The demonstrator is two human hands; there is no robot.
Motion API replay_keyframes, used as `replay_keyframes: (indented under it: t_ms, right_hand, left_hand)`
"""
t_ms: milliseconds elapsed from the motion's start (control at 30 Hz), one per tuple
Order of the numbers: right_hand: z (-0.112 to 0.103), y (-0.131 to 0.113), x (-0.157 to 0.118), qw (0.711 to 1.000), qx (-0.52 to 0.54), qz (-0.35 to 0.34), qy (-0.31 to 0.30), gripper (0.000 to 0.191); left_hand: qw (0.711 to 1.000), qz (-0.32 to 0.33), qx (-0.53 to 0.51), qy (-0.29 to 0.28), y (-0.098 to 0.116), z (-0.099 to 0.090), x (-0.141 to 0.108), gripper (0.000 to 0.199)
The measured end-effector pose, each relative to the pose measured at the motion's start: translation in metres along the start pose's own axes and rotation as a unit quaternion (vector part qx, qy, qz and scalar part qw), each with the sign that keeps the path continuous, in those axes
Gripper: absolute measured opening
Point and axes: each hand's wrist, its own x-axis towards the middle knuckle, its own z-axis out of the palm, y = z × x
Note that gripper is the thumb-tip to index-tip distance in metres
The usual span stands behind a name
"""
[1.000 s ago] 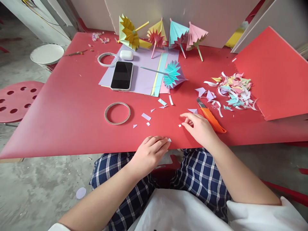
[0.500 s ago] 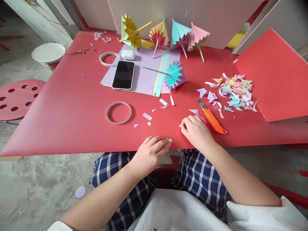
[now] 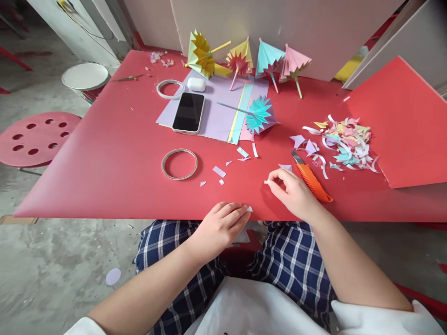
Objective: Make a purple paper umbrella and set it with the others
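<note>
white scrap, tiny — right hand pinches it, thumb to forefinger; left hand, fingers together against pale slip — cannot tell if gripped.

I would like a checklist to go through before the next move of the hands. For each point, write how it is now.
1. Right hand has its small white piece: ok, it is pinched at the fingertips.
2. Left hand has a firm grip on its pale scrap: cannot tell, the fingers cover most of it.
3. Metal end of the orange knife points away from both hands: ok.
4. Paper sheets uncovered: not ok, the phone lies partly on them.
5. Table beyond the hands free of loose bits: not ok, a purple strip lies there, among others.
</note>
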Motion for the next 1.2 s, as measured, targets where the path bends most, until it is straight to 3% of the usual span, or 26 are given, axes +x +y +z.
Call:
replay_keyframes:
  t_ms: [200, 333, 467, 767, 867, 933, 967, 1033, 1100, 1133, 1200]
  right_hand:
    - [0.024, -0.037, 0.057, 0.994, 0.031, -0.066, -0.087, 0.011]
    - [0.047, -0.044, 0.093, 0.984, -0.06, -0.088, -0.146, 0.016]
    - [0.057, -0.046, 0.102, 0.969, -0.14, -0.112, -0.17, 0.017]
    - [0.053, -0.054, 0.108, 0.97, -0.152, -0.028, -0.185, 0.008]
    - [0.052, -0.049, 0.121, 0.969, -0.132, 0.014, -0.207, 0.018]
    - [0.052, -0.049, 0.128, 0.966, -0.114, 0.02, -0.23, 0.015]
    - [0.053, -0.05, 0.13, 0.965, -0.109, 0.02, -0.237, 0.012]
    - [0.054, -0.054, 0.131, 0.966, -0.104, 0.024, -0.237, 0.008]
    - [0.055, -0.06, 0.129, 0.97, -0.096, 0.032, -0.223, 0.005]
    - [0.054, -0.062, 0.126, 0.972, -0.09, 0.034, -0.212, 0.005]
    - [0.051, -0.063, 0.12, 0.978, -0.073, 0.033, -0.191, 0.006]
  left_hand:
    - [1.0, 0.003, -0.013, 0.019, 0.002, -0.007, -0.004, 0.024]
    - [0.999, -0.01, -0.039, 0.035, 0.001, -0.007, -0.009, 0.022]
    - [0.997, -0.023, -0.058, 0.037, 0.0, -0.007, -0.009, 0.022]
    - [0.993, -0.042, -0.095, 0.049, 0.001, -0.009, -0.009, 0.023]
    - [0.982, -0.102, -0.14, 0.081, 0.0, -0.012, -0.008, 0.024]
    - [0.943, -0.21, -0.226, 0.123, -0.003, -0.017, -0.005, 0.021]
    - [0.904, -0.276, -0.29, 0.148, -0.004, -0.021, -0.002, 0.021]
    - [0.794, -0.389, -0.423, 0.197, -0.008, -0.03, 0.004, 0.025]
    - [0.699, -0.441, -0.509, 0.238, -0.013, -0.04, 0.011, 0.033]
    - [0.673, -0.451, -0.527, 0.257, -0.015, -0.044, 0.014, 0.036]
    - [0.651, -0.458, -0.534, 0.284, -0.018, -0.049, 0.02, 0.037]
